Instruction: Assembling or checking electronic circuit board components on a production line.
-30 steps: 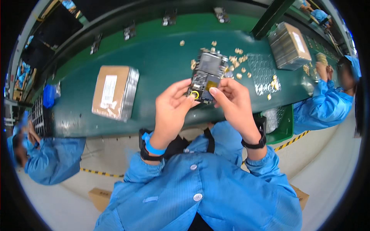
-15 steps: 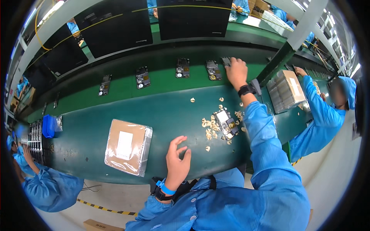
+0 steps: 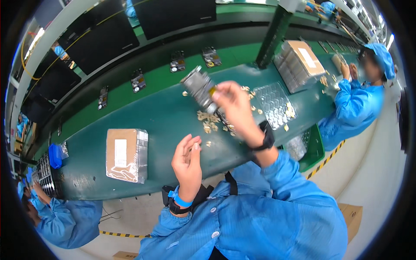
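Note:
My right hand (image 3: 238, 108) is raised over the bench, its fingers and thumb closed on the near end of a circuit board (image 3: 200, 89). The board is tilted and smeared by motion, with a silvery face and a yellow patch. Just under it lie small cream-coloured pieces (image 3: 207, 122) in a loose scatter. Another circuit board (image 3: 222, 116) among them is mostly hidden by my right hand. My left hand (image 3: 187, 167) hovers near the bench's front edge, fingers loosely bent and nothing visible in them. To its left sits a plastic-wrapped brown packet (image 3: 119, 154) with a white label.
Several circuit boards, such as one (image 3: 177, 61), stand along the green strip behind the bench. A clear blister tray (image 3: 274, 104) holds cream pieces, near a wrapped stack (image 3: 299, 65) and a green post (image 3: 276, 37). A green bin (image 3: 318, 145) is below. Co-workers sit at both sides.
My right hand has lifted a circuit board off the back strip and brought it toward me over the bench. My left hand's fingers have drawn closer together. The view has swung right.

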Demonstrator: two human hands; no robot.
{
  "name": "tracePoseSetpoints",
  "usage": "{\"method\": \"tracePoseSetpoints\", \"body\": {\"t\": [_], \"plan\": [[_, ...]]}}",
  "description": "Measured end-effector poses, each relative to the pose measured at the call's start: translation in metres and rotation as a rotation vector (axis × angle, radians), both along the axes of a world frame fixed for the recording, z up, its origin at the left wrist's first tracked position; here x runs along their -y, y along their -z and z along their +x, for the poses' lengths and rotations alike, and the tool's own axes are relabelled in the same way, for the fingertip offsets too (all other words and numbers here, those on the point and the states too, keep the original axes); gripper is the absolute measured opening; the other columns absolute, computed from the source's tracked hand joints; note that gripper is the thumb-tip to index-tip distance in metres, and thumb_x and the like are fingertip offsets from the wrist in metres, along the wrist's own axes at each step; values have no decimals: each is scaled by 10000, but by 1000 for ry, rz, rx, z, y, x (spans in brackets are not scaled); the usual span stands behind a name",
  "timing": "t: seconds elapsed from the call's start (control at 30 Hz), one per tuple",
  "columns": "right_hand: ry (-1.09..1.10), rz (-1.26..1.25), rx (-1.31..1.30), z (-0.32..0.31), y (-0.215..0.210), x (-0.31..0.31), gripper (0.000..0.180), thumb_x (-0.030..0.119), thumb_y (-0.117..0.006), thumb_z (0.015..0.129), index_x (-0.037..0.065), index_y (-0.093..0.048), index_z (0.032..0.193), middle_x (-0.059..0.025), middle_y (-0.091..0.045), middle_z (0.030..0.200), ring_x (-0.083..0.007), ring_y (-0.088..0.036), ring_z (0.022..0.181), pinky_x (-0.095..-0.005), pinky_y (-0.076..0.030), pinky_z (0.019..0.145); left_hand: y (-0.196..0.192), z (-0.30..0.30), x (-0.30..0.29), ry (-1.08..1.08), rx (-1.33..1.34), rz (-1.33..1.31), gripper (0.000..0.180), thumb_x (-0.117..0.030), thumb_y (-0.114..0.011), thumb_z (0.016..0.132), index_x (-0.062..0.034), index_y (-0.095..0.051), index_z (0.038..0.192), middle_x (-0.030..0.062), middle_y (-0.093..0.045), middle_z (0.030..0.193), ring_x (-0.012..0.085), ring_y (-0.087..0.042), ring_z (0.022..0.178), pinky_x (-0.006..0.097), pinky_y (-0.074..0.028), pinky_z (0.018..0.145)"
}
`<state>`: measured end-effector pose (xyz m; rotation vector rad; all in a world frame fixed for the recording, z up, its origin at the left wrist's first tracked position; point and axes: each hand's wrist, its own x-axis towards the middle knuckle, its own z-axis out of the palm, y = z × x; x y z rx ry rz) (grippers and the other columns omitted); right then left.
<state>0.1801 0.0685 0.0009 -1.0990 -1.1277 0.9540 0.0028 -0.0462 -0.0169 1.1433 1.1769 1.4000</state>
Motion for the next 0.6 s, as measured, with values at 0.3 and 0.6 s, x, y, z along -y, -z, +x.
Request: {"method": "tracePoseSetpoints", "body": {"t": [0.3, 0.6], "plan": [[-88, -198, -371, 24, 16, 124, 149, 0, -723, 964, -12, -629, 1079, -55, -720, 981, -93, -684, 911, -253, -563, 808, 7, 50, 33, 195, 157, -44, 261, 13, -578, 1049, 100, -534, 1291, 187, -727, 1115, 255, -746, 1019, 353, -640, 848], [387, 22, 558, 111, 17, 147, 287, 138, -818, 877, -2, -682, 1088, -133, -683, 981, -270, -675, 856, -371, -547, 763, 3, 58, 36, 208, 321, -150, 177, 53, -584, 1024, 16, -526, 1187, 158, -720, 1123, 223, -733, 993, 420, -659, 894]]}}
